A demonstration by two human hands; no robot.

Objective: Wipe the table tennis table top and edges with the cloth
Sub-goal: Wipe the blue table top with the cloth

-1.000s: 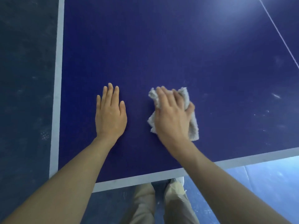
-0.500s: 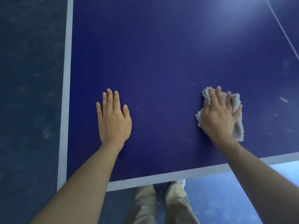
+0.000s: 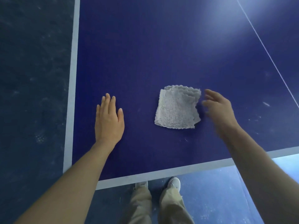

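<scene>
One cloth (image 3: 177, 108) lies flat on the counter (image 3: 161, 54), folded into a rough square of pale grey terry with a nubbly, looped pile. Its far edge shows several stacked, wavy layers, and its right side is ragged and uneven. It sits in the near part of the counter, between the two hands, nearer the right one, and nothing holds it.

The right hand (image 3: 218, 109) is just beside the cloth's right edge, blurred, with its fingers (image 3: 210, 92) loosely spread and pointing toward the cloth; whether the fingertips touch the fabric cannot be told. It grips nothing. The left hand (image 3: 109, 120) rests palm down on the counter well to the left of the cloth, its four fingers straight and pressed close together, the thumb set slightly apart. Both forearms are bare.

The counter is a single matte, deep blue slab with a fine grain. Two white border lines (image 3: 71, 94) show, one along the left side and one along the near edge, meeting at the near left corner. One thin white line (image 3: 267, 50) runs diagonally at the upper right. A few pale scuffs and specks (image 3: 266, 103) mark the surface to the right of the right hand.

Below the near edge are two legs in beige trousers (image 3: 161, 206) and two light-coloured shoes (image 3: 174, 182) on a blue floor (image 3: 218, 191).
</scene>
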